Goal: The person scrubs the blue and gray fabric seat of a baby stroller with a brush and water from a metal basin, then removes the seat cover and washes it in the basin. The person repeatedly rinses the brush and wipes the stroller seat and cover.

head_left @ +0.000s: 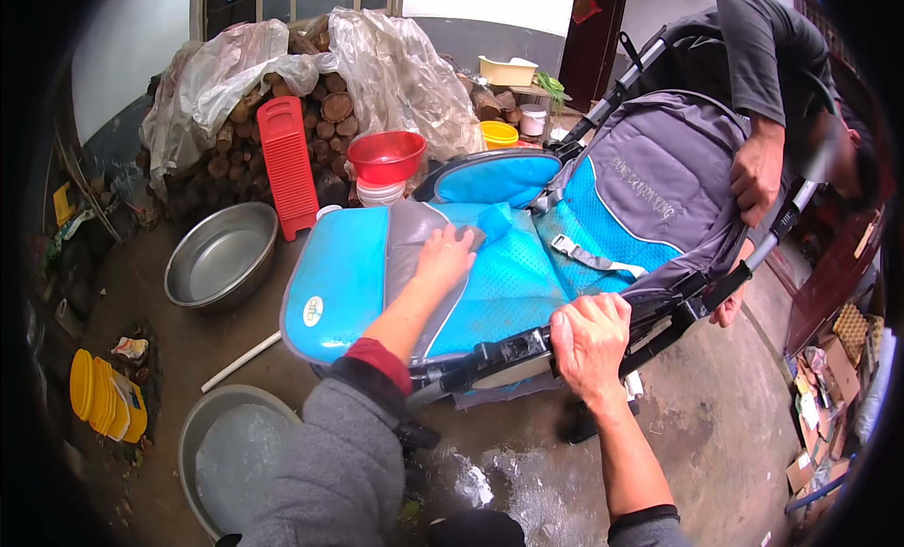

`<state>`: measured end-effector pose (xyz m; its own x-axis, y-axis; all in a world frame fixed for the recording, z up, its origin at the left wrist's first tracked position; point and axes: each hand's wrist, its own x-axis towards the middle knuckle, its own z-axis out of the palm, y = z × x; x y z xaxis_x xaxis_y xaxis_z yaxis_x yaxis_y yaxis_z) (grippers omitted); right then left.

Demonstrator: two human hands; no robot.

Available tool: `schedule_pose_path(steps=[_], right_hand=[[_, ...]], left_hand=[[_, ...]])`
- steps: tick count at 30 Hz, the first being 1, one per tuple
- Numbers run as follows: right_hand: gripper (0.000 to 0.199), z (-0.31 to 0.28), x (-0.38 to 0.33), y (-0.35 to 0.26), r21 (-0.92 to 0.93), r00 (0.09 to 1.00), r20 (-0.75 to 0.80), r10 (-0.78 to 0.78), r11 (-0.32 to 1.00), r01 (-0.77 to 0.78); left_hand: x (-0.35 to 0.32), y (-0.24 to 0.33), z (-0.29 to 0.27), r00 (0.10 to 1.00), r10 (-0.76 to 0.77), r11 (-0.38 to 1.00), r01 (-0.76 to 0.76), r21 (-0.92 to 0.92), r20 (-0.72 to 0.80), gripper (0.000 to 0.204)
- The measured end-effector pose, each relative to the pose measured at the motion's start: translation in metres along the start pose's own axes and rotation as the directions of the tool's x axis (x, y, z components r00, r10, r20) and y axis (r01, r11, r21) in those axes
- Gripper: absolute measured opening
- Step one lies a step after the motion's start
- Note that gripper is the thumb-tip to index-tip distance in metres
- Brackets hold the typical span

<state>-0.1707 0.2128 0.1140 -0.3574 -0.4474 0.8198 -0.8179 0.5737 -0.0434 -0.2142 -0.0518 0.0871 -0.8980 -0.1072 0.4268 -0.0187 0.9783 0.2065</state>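
A blue and grey baby stroller (527, 265) lies tipped back in front of me. My left hand (444, 255) presses a small dark pad or cloth, mostly hidden under the fingers, onto the blue seat fabric. My right hand (589, 345) grips the stroller's black side frame bar (490, 359) at the near edge. Another person's hand (756, 175) holds the grey backrest at the far right, and their other hand (730, 307) is under the frame.
A steel basin (222, 255) sits on the concrete floor at left, a grey basin of water (235, 453) near my left arm. A red washboard (288, 166), a red bowl (387, 154) and a covered log pile (320, 95) stand behind. Cardboard clutter (829, 378) lies at right.
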Motion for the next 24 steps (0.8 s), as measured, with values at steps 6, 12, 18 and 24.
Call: schedule_pose_path(steps=[6, 12, 18, 24], right_hand=[[0.014, -0.001, 0.008, -0.004, 0.03, 0.998, -0.061, -0.011, 0.999, 0.012], [0.014, -0.001, 0.003, -0.002, 0.068, 0.998, -0.048, -0.029, 0.997, 0.032], [0.013, -0.001, 0.005, -0.003, 0.047, 0.995, -0.09, -0.032, 0.998, 0.036], [0.011, -0.004, 0.003, 0.001, 0.034, 0.999, -0.004, -0.034, 0.999, 0.034]], left_hand=[[-0.07, 0.016, -0.03, 0.872, 0.381, 0.903, -0.281, -0.324, 0.306, 0.041], [0.006, -0.004, 0.049, 0.966, 0.241, 0.97, -0.241, -0.009, 0.094, 0.04], [-0.032, 0.004, 0.036, 0.821, 0.461, 0.885, -0.399, -0.239, 0.337, 0.047], [0.019, 0.027, 0.035, 0.836, 0.486, 0.873, -0.447, -0.196, 0.254, 0.037]])
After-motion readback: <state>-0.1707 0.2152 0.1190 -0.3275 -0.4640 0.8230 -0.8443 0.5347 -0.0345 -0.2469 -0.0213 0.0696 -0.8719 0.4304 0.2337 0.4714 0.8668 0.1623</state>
